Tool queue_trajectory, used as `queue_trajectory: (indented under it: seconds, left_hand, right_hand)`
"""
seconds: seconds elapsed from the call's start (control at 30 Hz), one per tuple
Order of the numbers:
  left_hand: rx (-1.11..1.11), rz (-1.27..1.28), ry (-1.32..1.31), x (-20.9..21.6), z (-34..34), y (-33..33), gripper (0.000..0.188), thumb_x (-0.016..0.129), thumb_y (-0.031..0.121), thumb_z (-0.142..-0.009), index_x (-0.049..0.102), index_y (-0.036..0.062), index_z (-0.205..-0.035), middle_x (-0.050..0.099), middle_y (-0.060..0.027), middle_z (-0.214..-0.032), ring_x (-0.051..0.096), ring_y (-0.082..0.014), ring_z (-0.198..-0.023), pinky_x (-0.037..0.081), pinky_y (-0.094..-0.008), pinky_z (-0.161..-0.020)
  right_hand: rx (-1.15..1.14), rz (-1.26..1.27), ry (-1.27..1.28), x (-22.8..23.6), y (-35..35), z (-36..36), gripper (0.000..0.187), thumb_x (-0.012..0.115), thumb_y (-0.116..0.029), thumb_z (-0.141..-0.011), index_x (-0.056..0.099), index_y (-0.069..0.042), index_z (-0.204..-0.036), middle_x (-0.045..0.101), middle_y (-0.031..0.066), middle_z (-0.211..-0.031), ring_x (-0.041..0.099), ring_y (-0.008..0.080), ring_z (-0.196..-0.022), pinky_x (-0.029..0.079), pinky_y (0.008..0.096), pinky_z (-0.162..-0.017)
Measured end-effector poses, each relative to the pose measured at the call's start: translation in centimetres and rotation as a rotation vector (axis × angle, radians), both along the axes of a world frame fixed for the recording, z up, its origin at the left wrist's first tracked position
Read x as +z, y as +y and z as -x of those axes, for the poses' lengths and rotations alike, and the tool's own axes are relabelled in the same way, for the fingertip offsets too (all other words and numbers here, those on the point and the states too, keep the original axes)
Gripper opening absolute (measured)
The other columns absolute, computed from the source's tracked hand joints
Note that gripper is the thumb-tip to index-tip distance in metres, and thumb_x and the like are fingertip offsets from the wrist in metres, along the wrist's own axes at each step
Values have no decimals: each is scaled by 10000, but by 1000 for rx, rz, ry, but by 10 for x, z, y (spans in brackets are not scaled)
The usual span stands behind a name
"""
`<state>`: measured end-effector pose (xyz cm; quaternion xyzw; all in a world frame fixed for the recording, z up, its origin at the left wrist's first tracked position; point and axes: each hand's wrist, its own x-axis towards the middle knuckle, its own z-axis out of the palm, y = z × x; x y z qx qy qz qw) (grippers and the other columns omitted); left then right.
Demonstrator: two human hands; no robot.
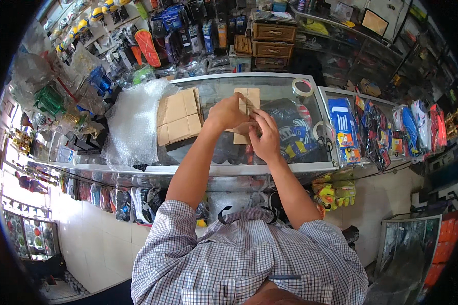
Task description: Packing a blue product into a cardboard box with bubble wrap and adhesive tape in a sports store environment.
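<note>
A narrow piece of brown folded cardboard (249, 93) lies on the glass counter in front of me. Over its left side, my left hand (227, 113) is closed with its fingertips on the cardboard. Facing it, my right hand (265, 135) has its fingers bent and thumb drawn in at the cardboard's right edge. Both hands partly cover the piece, so its middle is hidden. Left of my left hand sits a larger flattened cardboard stack (179, 118) with crease lines across it.
Bubble wrap (137, 122) covers the counter's left end. A tape roll (302, 87) stands near the far right corner, with scissors (324, 143) by the right edge. Packaged goods (344, 129) line the right side. Wooden drawers (274, 33) stand beyond the glass counter (213, 152).
</note>
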<state>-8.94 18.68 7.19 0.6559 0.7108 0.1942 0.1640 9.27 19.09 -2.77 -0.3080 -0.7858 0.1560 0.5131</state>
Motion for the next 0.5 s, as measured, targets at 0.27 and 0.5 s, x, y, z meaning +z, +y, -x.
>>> queue_trajectory:
  seconds: [0.27, 0.5]
  left_hand:
    - [-30, -133, -430, -32, 13, -17, 627, 852, 206, -890, 594, 66, -1444, 751, -152, -913, 732, -283, -840, 562, -409, -768]
    - [-21, -370, -727, -96, 8, -19, 361, 755, 147, -999, 660, 45, -1331, 372, 44, -752, 347, -82, -704, 327, -292, -618]
  right_hand:
    - [-30, 24, 25, -1, -3, 3, 430, 749, -56, -880, 698, -55, -1307, 582, 164, -1476, 596, 424, -1267, 499, 504, -1083]
    - [-50, 60, 33, -6, -1, 1, 463, 766, -47, -870, 716, -101, -1327, 507, 195, -1455, 549, 404, -1295, 487, 494, -1087]
